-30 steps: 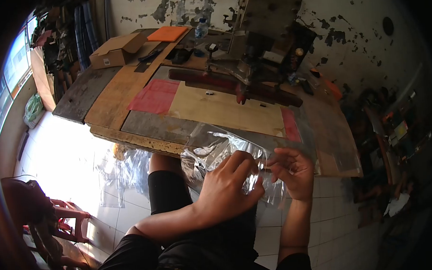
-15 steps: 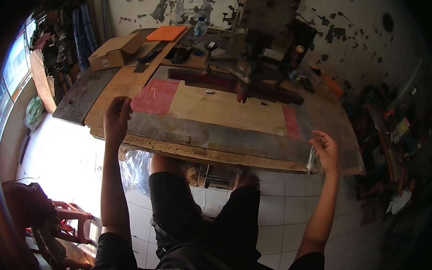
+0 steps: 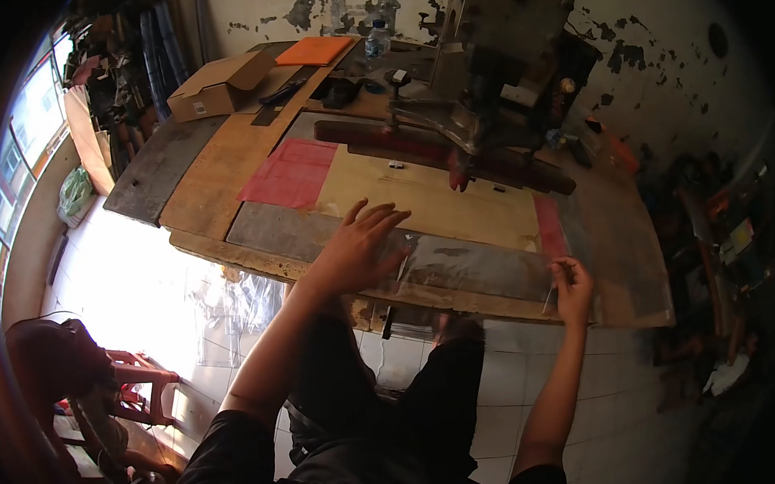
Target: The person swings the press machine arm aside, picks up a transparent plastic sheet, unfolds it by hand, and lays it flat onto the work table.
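My left hand (image 3: 353, 247) is over the table's front edge, fingers stretched out and spread, holding nothing. Beneath and beside it lies a clear, glossy plastic sheet (image 3: 478, 260), hard to make out against the grey surface. At the sheet's right end my right hand (image 3: 573, 287) is closed in a pinch on its edge. Beyond both hands is a cream panel (image 3: 437, 193), with a red patch (image 3: 289, 173) on its left and a narrow red strip (image 3: 550, 223) on its right. A dark red bar (image 3: 444, 159) of the machine hangs over the panel's far side.
A machine column (image 3: 517, 41) rises at the back. Behind on the left are a cardboard box (image 3: 211, 86), an orange sheet (image 3: 315, 51) and a water bottle (image 3: 378, 39). Crumpled clear plastic (image 3: 240, 307) hangs below the table's front. A red stool (image 3: 145, 378) stands at lower left.
My left hand has moved right from the table's left side and spread its fingers. My right hand has come slightly left and lower, its fingers closing together. The view has shifted a little.
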Action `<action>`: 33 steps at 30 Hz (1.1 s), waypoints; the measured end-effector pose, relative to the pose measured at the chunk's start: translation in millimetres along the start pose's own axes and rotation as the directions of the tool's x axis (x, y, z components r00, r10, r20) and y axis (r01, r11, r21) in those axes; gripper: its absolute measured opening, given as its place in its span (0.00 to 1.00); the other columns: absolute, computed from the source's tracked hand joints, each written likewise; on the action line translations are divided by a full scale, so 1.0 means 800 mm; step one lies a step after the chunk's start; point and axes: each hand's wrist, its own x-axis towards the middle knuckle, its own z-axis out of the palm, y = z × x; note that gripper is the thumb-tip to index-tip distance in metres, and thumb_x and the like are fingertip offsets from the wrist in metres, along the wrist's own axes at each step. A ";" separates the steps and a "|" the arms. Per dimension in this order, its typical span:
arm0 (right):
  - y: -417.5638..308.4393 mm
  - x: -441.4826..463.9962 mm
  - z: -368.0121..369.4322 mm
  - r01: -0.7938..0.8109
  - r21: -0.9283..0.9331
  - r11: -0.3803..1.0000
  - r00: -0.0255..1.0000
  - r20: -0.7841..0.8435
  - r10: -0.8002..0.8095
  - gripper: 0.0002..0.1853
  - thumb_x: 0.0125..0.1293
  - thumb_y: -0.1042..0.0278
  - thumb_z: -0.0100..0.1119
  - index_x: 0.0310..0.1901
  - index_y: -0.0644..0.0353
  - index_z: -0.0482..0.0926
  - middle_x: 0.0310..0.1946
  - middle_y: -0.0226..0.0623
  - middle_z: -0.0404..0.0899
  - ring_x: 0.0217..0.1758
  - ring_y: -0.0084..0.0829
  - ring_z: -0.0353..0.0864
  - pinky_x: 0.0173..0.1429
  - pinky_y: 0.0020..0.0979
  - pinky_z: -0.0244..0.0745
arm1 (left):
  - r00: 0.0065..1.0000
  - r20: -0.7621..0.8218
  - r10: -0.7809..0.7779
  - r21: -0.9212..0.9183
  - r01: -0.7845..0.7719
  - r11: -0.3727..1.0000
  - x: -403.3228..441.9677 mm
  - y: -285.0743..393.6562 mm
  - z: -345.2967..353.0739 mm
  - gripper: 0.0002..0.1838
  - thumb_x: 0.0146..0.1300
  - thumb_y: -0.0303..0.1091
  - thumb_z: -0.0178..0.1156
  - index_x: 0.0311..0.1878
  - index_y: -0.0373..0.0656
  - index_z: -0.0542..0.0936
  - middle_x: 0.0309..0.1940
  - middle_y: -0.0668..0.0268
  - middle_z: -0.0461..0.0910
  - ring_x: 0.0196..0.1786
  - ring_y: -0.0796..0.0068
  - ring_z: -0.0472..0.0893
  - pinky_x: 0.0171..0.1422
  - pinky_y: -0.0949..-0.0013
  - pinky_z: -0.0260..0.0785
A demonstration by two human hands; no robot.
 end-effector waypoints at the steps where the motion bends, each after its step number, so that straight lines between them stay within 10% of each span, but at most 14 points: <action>1: -0.001 -0.001 0.000 -0.017 -0.004 1.000 1.000 -0.024 0.017 0.10 0.75 0.63 0.67 0.45 0.62 0.83 0.36 0.27 0.86 0.32 0.16 0.77 0.38 0.22 0.72 | 1.000 0.030 0.009 -0.004 -0.009 1.000 0.003 -0.003 0.010 0.29 0.66 0.39 0.66 0.69 0.45 0.75 0.65 0.53 0.78 0.70 0.53 0.75 0.86 0.45 0.50; 10: 0.011 -0.006 0.001 -0.054 0.012 0.998 0.989 -0.140 0.055 0.12 0.74 0.59 0.67 0.46 0.60 0.83 0.36 0.27 0.86 0.34 0.15 0.77 0.37 0.21 0.71 | 0.996 -0.042 -0.078 -0.148 0.071 0.986 0.006 0.002 0.011 0.18 0.52 0.35 0.69 0.49 0.46 0.85 0.38 0.60 0.79 0.46 0.57 0.83 0.51 0.54 0.75; 33: 0.013 -0.010 0.004 -0.043 0.061 0.997 0.981 -0.188 0.054 0.12 0.73 0.62 0.68 0.46 0.62 0.83 0.37 0.30 0.87 0.31 0.15 0.74 0.36 0.20 0.69 | 0.996 -0.027 -0.090 -0.156 0.085 0.984 -0.003 -0.008 0.020 0.07 0.50 0.37 0.70 0.33 0.50 0.85 0.26 0.66 0.82 0.30 0.61 0.83 0.39 0.60 0.74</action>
